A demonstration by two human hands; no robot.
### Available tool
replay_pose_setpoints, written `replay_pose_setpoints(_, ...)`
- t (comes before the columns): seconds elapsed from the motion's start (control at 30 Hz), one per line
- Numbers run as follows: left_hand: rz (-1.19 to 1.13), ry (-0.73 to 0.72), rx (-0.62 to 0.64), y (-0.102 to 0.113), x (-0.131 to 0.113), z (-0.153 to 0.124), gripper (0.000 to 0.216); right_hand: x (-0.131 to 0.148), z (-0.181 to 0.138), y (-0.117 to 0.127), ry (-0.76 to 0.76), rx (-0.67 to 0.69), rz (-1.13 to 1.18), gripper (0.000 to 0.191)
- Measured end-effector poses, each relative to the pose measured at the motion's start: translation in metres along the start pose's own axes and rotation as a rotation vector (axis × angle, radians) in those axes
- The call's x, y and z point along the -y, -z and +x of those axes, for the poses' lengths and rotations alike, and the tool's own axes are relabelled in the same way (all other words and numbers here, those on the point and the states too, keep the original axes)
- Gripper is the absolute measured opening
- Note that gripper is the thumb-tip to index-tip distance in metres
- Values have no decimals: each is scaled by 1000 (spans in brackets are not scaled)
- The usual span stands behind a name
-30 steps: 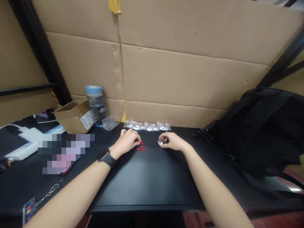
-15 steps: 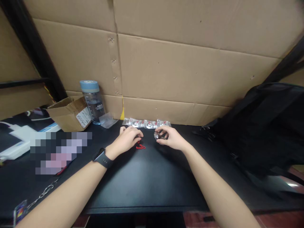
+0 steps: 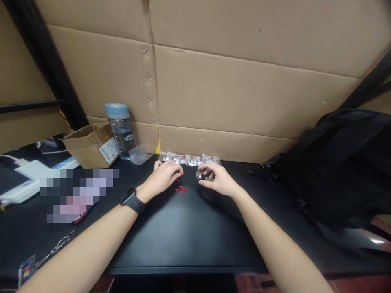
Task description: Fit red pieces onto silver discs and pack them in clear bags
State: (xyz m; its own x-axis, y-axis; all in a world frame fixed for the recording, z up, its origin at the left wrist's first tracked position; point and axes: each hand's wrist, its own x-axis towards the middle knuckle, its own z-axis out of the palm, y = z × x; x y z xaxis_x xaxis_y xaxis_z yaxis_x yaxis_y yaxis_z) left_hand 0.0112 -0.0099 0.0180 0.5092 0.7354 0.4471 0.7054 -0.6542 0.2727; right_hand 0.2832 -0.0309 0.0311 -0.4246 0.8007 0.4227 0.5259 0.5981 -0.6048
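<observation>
My left hand (image 3: 165, 175), with a dark watch on its wrist, is closed in a pinch above the black tabletop (image 3: 186, 228). A small red piece shows at its fingertips, too small to name. Just below lie thin red loops (image 3: 181, 189) on the table. My right hand (image 3: 219, 179) is closed around the edge of a shiny round disc (image 3: 200, 175), held tilted. Behind its fingers a greyish round part (image 3: 209, 179) shows, partly hidden. Beyond both hands runs a row of clear plastic packets (image 3: 193, 160) with shiny round pieces and red bits inside.
At the left stand a water bottle (image 3: 124, 136), an opened cardboard box (image 3: 91, 148) and a white power strip (image 3: 33, 179). A crumpled plastic bag (image 3: 139, 154) lies by the bottle. A black backpack (image 3: 339, 167) fills the right side. A cardboard wall (image 3: 226, 97) closes the back.
My right hand has shifted slightly left and turned the disc, so more of the greyish part shows. My left hand has barely moved, and the red loops lie still.
</observation>
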Motion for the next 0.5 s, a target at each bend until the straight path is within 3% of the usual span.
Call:
replay_pose_setpoints(0.33, -346, 77, -285, 13, -33, 1, 2, 29, 0, -17, 24, -185, 229, 44)
replay_pose_setpoints(0.5, -451, 77, -323, 16, -40, 0, 8, 42, -2, -24, 53, -254, 291, 43)
